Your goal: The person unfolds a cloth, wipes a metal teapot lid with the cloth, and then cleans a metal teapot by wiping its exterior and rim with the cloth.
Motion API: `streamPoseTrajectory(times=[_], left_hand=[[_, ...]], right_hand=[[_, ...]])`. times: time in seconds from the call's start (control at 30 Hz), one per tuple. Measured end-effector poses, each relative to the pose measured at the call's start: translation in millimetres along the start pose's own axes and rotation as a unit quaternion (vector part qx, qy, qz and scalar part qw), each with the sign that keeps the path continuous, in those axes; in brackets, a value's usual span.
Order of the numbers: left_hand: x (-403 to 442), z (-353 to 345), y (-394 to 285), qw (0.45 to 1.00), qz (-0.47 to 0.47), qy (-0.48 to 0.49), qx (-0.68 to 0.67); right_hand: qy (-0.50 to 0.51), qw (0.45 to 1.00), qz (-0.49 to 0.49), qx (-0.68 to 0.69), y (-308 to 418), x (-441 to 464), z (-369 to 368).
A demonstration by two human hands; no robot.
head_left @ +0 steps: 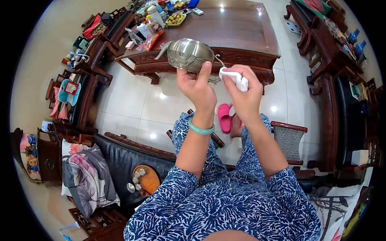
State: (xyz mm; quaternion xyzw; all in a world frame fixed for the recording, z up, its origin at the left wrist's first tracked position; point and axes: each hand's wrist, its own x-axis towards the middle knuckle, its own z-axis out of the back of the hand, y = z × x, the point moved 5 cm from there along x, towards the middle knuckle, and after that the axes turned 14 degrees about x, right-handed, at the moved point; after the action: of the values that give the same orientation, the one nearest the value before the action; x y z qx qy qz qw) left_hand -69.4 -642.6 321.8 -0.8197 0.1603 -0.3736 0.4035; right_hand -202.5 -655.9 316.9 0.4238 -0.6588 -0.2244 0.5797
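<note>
A metal teapot (189,54) with an engraved band is held up in front of the wooden table. Its spout points left and a thin curved handle (219,61) sticks out on the right. My left hand (199,82) grips the pot from below, thumb on its near side. A green bangle (201,127) circles the left wrist. In my right hand (247,90), a folded white cloth (240,81) is pinched between thumb and fingers, close to the handle. Whether the cloth touches the handle cannot be made out.
Behind is a large carved table (229,26) with a fruit plate (175,19), bottles and bags. A round wooden tray (151,179) with several small metal cups lies on the black sofa (116,160) at left. Below are pink slippers (224,118) and a patterned stool (288,142).
</note>
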Motion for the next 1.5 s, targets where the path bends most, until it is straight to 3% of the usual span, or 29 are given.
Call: streamPoseTrajectory(times=[0.23,0.3,0.4,0.63,0.77,0.83,0.97,1.17,1.23,1.27,1.33,1.4,1.47,1.5], left_hand=[[-4.1,-5.0,-1.6,1.000,-0.004,0.020,-0.016],[-4.4,-3.9,0.0,1.000,0.004,0.010,-0.017],[-5.0,-3.9,1.5,1.000,0.010,0.007,-0.010],[-9.4,-8.1,0.1,1.000,-0.008,0.009,0.018],[-10.5,-5.7,1.6,1.000,0.012,-0.002,0.010],[-10.4,-5.9,2.3,1.000,0.007,-0.003,0.006],[-13.6,-10.6,-0.6,1.000,-0.005,0.023,0.004],[-17.0,-16.8,-5.1,0.999,0.012,0.019,-0.036],[-17.0,-17.2,-7.3,0.999,0.009,0.023,-0.032],[-17.2,-17.0,-8.0,0.999,0.007,0.029,-0.029],[-17.2,-18.6,-7.2,0.999,0.015,0.024,-0.026],[-18.1,-19.1,-5.9,0.999,0.024,0.016,-0.026],[-17.8,-17.3,-3.5,0.999,0.026,0.029,0.005],[-18.3,-17.0,-2.6,0.999,0.024,0.028,0.005]], right_hand=[[-0.014,1.000,0.011,-0.015,3.3,22.8,3.0],[0.011,0.993,0.074,-0.088,11.4,3.2,1.3],[0.024,0.997,0.036,-0.056,9.1,-12.0,-1.2],[-0.006,0.995,0.075,-0.070,8.0,12.4,3.6],[0.018,0.998,0.040,-0.055,4.4,-17.4,-4.1],[0.027,0.988,0.115,-0.102,10.0,-12.6,-3.7],[-0.022,0.986,0.124,-0.111,12.1,18.7,15.3],[0.019,0.993,0.049,-0.108,-18.9,-12.9,12.7],[-0.091,0.995,-0.026,-0.035,-26.1,-17.7,31.0],[-0.091,0.995,-0.027,-0.035,-23.6,-18.6,31.4],[-0.116,0.989,0.078,-0.053,1.7,-16.7,35.6],[-0.102,0.989,0.091,-0.053,20.9,-18.1,27.0],[0.010,0.983,0.129,-0.129,29.8,-17.6,9.2],[0.012,0.981,0.132,-0.141,26.6,-17.3,8.6]])
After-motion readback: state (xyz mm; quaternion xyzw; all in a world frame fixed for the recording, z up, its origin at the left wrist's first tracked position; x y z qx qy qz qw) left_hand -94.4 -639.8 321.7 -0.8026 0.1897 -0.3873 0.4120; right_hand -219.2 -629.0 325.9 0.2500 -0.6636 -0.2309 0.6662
